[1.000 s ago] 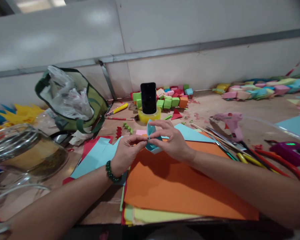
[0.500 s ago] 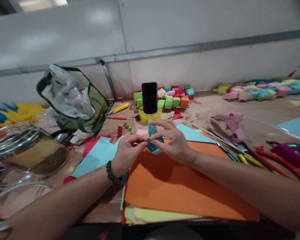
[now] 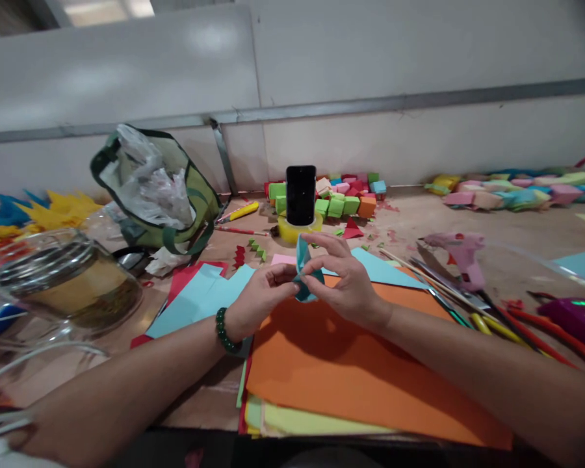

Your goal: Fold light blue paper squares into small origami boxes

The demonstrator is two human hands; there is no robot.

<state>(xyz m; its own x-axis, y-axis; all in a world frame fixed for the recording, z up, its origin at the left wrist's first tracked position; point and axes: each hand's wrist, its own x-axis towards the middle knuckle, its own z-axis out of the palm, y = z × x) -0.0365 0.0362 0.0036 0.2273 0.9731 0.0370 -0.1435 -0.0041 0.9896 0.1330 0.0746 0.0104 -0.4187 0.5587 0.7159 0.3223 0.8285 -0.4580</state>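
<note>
Pale wall panels crossed by a metal strip stand behind the far edge of a brown desk. Near the middle of the desk's near edge lies an orange sheet on top of a stack of coloured paper, and over its far side both hands meet at a small folded blue paper. The left hand, a green beaded bracelet at its wrist, has thumb and forefinger pinched together on the paper's left side. The right hand grips the same piece from the other side, its thumb and fingertips closed on it.

Beyond the hands, a black phone stands upright at a roll of yellow tape, with a cluster of coloured paper cubes behind. Left of these are a yellow cutter and a green bag stuffed with clear plastic, tilted near the far edge. A glass jar with a metal lid sits toward the left end. On the right side lie a pink glue gun, red-handled pliers and a purple device with lit green marks; cut blue sheets flank the stack on the left.
</note>
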